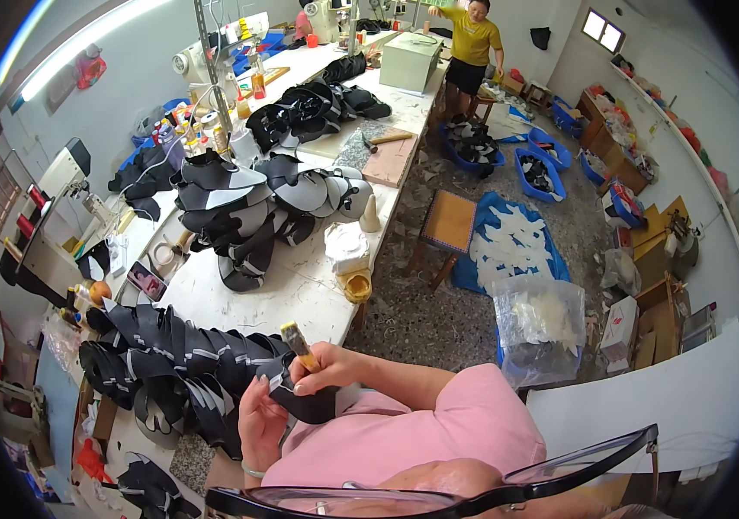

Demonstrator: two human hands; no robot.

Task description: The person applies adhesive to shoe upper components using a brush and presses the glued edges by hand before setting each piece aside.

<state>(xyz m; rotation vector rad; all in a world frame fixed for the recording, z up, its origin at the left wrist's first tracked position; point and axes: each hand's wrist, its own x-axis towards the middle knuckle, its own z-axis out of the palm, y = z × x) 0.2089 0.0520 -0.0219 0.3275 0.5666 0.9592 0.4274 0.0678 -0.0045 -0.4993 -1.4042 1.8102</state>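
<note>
My left hand [262, 424] pinches the edge of a black shoe upper [302, 400], holding it close in front of my pink shirt. Over that piece, my right hand [328, 368] is closed around a short brush [298, 344] with a yellow-stained handle; its working end is hidden by my fingers and the upper. An open jar of yellowish glue [356, 287] stands at the table's edge beyond my right hand. To the left of my hands lie long overlapping rows of black uppers [188, 346] with grey strips.
More black and grey uppers [257, 199] are heaped on the white table [300, 303]. A hammer [387, 138] rests on a board farther back. On the floor at right are a stool [449, 221], blue tubs [540, 176] and a plastic bag [540, 324]. A person [471, 43] stands at the far end.
</note>
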